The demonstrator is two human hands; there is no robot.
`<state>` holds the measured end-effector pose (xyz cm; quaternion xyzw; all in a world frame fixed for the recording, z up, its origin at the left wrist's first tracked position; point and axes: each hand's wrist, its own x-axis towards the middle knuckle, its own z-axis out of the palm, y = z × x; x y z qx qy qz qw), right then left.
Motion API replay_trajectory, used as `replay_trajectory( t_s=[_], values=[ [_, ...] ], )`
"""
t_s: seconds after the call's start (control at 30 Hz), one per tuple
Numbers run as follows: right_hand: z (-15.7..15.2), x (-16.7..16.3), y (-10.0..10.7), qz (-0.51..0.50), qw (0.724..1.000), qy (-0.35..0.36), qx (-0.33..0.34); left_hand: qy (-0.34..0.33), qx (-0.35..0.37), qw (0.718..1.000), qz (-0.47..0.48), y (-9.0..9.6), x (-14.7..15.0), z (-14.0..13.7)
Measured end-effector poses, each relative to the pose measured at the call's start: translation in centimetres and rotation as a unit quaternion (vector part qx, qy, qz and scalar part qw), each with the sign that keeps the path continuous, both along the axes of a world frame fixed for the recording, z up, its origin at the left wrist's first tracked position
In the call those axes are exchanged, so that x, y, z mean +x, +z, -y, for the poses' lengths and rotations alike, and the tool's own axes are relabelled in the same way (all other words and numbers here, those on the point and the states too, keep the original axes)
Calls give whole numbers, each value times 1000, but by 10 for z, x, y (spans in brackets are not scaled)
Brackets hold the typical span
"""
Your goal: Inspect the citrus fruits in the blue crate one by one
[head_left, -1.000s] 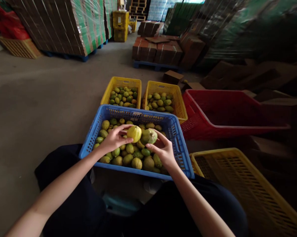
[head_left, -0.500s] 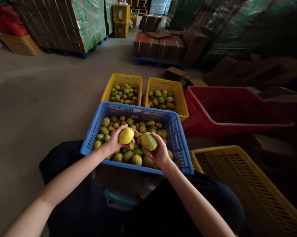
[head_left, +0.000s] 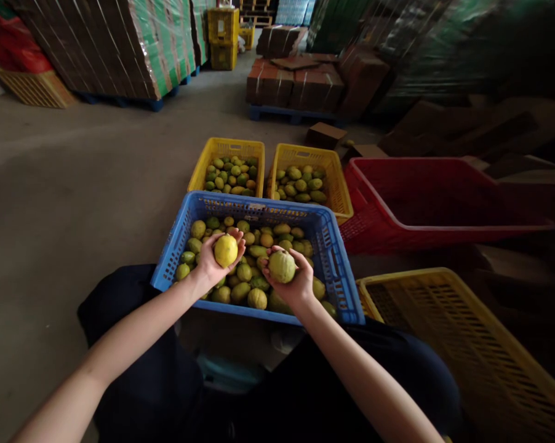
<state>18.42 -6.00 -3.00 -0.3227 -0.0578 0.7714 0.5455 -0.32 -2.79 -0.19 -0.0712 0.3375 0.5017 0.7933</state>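
Note:
My left hand (head_left: 211,261) cradles a yellow lemon (head_left: 226,250) in its palm, fingers curled partly round it. In my right hand (head_left: 298,284) rests a greener lemon (head_left: 282,266), one end turned up towards me. Both hands are above a blue plastic crate (head_left: 259,315), a small gap between them. Many yellow and green lemons (head_left: 257,299) lie loose inside that crate; some are hidden under my hands.
Behind the blue crate stand a left yellow crate (head_left: 196,178) and a right yellow crate (head_left: 341,197), both holding lemons. To the right are a red basket (head_left: 370,215) and a yellow slatted crate (head_left: 443,307). Strapped cardboard stacks (head_left: 317,89) sit on a pallet farther back.
My hands have moved a little apart. Each lemon has been turned, so a different side faces me, and the left hand's fingers have opened out somewhat.

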Motion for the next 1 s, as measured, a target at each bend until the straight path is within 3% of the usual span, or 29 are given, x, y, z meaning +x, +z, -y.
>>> replay_trajectory(
  t_s=[0.23,0.5,0.57,0.77,0.9,1.0],
  values=[
    [1,2,3,33,999,19,25,-33,6,999,-43,5,1,1],
    [4,0,3,34,992,66,100,-154,114,981,-32,8,-4,1],
    [4,1,3,34,994,61,86,-142,93,985,-24,7,-4,2],
    [2,3,1,30,999,20,29,-15,12,999,-30,5,-1,-1],
    [0,4,-2,35,997,36,64,-22,-27,998,-43,2,0,-5],
    [-1,5,-3,26,997,43,62,-71,-10,996,-46,-1,0,-5]
  ],
)
